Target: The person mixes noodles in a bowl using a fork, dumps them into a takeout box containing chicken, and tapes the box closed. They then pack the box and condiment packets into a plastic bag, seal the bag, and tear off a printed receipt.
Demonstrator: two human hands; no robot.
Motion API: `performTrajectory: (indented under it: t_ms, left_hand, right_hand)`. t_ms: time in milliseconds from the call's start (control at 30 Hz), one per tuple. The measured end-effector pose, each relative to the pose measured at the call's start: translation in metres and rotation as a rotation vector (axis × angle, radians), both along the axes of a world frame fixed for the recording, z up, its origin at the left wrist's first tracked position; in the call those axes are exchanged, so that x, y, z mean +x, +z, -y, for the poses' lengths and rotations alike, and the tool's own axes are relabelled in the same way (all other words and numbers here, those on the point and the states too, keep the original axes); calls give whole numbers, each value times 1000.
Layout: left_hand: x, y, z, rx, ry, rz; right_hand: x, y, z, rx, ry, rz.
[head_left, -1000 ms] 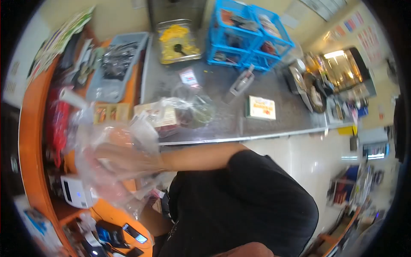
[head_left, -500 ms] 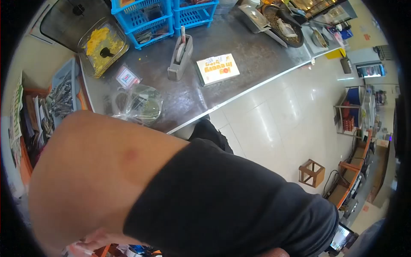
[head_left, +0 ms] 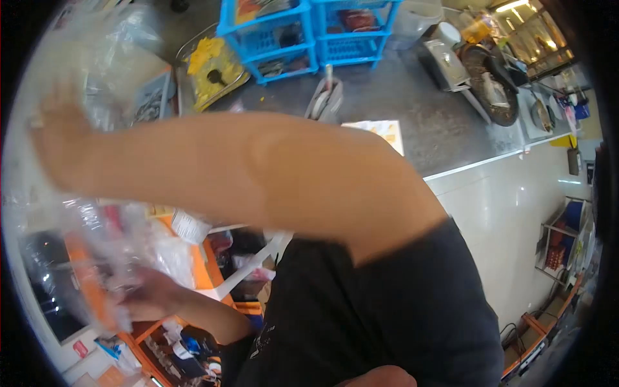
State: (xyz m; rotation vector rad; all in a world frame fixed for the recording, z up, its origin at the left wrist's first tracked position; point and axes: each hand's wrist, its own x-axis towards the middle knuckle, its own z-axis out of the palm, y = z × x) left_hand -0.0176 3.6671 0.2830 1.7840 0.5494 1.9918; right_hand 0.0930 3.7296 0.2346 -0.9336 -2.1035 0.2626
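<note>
My right arm reaches across the view to the left, and its hand [head_left: 64,138] is smeared by motion beside blurred clear plastic [head_left: 122,39]. Whether its fingers grip that plastic, I cannot tell. Lower down, my left hand [head_left: 148,295] is closed on a crumpled clear plastic bag [head_left: 119,280], itself partly blurred. More clear plastic [head_left: 171,255] lies just behind it on an orange shelf. A white cylindrical container [head_left: 190,226] with print sits between the two arms.
On the dark counter [head_left: 425,103] are blue drawer racks [head_left: 277,45], a tray of yellow food [head_left: 209,68], a tape dispenser [head_left: 325,97] and a white printed box [head_left: 387,132], partly behind my arm. Orange shelving [head_left: 145,335] with packed goods stands lower left.
My right arm has swung up and now stretches across the counter's front. My left hand and the clear plastic have come into view. The view has shifted left; the bagged greens are now hidden.
</note>
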Motion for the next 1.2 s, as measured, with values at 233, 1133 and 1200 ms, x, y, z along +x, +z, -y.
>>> performTrajectory:
  t_ms: [233, 1133, 1200]
  left_hand:
    - [41, -79, 7, -1065, -293, 615]
    - [124, -108, 89, -1091, -203, -81]
    - [126, -97, 93, -1060, -235, -130]
  right_hand:
    - [159, -30, 257, -445, 423, -318]
    - [427, -283, 418, -495, -1513, 269]
    - [434, -286, 372, -486, -1449, 245]
